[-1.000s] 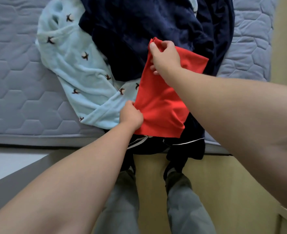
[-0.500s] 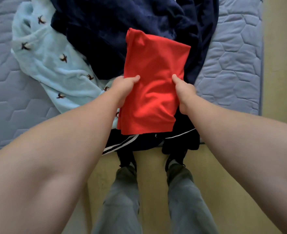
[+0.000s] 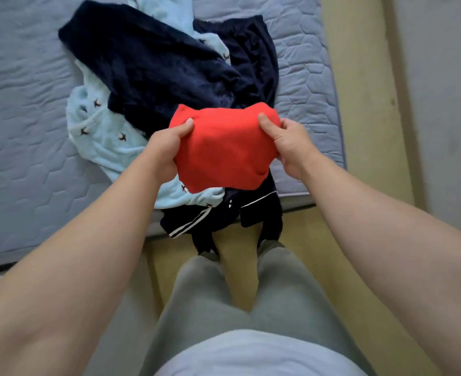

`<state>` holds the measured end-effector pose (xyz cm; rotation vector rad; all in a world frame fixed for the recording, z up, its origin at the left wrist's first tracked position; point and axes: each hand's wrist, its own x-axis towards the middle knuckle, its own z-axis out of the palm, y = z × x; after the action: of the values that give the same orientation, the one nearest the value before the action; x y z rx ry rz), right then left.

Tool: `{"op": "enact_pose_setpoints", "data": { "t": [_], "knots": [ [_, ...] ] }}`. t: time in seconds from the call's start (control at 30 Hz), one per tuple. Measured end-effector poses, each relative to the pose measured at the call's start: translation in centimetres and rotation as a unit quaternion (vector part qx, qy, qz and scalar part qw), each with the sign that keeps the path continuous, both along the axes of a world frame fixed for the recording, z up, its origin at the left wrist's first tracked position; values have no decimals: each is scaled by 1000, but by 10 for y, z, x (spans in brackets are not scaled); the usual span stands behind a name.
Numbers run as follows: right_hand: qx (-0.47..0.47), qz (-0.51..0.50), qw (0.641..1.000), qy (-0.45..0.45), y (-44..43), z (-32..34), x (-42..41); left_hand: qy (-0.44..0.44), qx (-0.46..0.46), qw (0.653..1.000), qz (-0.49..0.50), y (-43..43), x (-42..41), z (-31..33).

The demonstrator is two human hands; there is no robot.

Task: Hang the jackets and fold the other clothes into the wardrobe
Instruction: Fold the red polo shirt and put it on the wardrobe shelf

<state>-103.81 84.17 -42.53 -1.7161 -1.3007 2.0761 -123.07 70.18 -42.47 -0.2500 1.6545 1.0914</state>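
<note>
Blocked ahead and beneath by heaped clothes [image 3: 156, 66]; open over bare mattress [image 3: 20, 118] left of left hand [image 3: 167, 150], tighter strip beside right hand [image 3: 291, 147].

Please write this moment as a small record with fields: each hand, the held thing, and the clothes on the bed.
left hand: grips the left side of the red garment
right hand: grips its right side
red garment: folded, held over the pile
pile: dark blue garment, light blue garment with small dark prints, black garment with white stripes hanging over the edge
support: mattress
wardrobe: not in view
</note>
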Motion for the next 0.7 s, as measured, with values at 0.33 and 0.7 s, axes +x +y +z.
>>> {"op": "enact_pose_setpoints", "data": {
  "t": [0.33, 0.7],
  "knots": [
    [116, -50, 991, 36, -43, 184, 71, 84, 167, 973, -139, -6, 30, 158],
    [245, -227, 941, 57, -165, 288, 147, 62, 247, 882, -396, 8, 84, 264]
  ]
}}
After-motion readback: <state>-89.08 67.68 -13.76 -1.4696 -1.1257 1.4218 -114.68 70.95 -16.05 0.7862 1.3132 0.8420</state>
